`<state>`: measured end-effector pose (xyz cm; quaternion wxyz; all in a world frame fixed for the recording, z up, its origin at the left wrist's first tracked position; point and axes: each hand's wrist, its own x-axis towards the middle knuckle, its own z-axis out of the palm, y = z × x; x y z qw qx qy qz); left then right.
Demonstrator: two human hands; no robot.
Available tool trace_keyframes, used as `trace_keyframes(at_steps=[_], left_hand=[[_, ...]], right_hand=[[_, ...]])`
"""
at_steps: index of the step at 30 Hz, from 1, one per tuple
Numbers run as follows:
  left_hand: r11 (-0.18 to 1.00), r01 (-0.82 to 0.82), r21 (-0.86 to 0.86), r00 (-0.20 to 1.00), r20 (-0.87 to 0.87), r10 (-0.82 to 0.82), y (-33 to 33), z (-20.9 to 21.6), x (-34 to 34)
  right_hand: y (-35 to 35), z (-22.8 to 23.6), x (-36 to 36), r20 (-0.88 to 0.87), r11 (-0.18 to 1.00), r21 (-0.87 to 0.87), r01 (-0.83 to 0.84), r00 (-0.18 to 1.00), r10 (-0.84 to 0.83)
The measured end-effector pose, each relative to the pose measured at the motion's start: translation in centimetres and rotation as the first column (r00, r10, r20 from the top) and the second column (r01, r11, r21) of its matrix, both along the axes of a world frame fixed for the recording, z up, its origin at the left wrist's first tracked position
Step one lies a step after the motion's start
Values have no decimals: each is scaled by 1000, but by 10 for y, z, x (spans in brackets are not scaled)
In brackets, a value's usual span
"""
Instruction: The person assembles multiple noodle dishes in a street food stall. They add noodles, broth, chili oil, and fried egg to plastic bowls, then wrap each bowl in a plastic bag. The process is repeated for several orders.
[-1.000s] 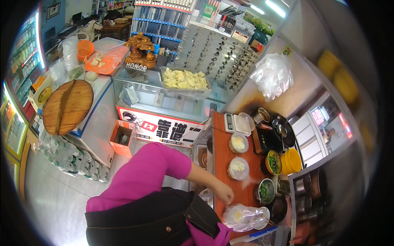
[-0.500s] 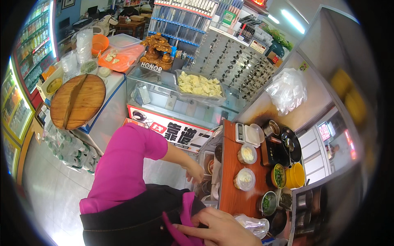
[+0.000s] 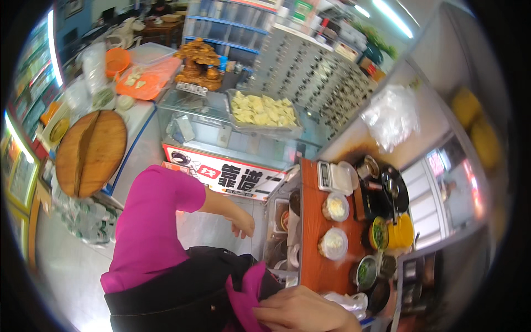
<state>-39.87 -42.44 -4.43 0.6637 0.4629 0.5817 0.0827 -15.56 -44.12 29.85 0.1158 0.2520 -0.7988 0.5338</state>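
Observation:
My left hand (image 3: 241,223) hangs over the floor in front of the glass counter, at the end of a magenta sleeve. Its fingers bend loosely, with nothing seen in them. Low in the view, my right hand (image 3: 303,311) lies against my body, its fingers closed at a strip of magenta cloth (image 3: 247,296) over my black apron (image 3: 166,299); the fingertips are partly hidden. Beyond my right hand, the red-brown worktop (image 3: 316,271) carries two round tubs, the upper tub (image 3: 335,207) and the lower tub (image 3: 333,243), both with pale contents.
A tray of folded dumplings (image 3: 263,109) sits on the glass counter (image 3: 204,134). Along the worktop's right are a white scale (image 3: 326,176), a black pan (image 3: 394,191), yellow containers (image 3: 400,231) and a bowl of chopped greens (image 3: 365,273). A round wooden lid (image 3: 105,149) stands at left.
My left hand has drawn leftward and up, away from the worktop. The right hand's fingers, stretched out before, are now curled at the magenta cloth. The whole view has shifted slightly.

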Motion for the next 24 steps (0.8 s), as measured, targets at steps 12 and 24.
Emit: trace_keyframes(at_steps=[12,24], left_hand=[[985,131,-109,987,106,-119,13,-36,22],[972,8,233,952,297,-79,52,-199,55]], right_hand=[[-7,-60,-11,-73,880,442,174,985,-159],[110,55,280,-805,-756,538,373,-37,-592]])
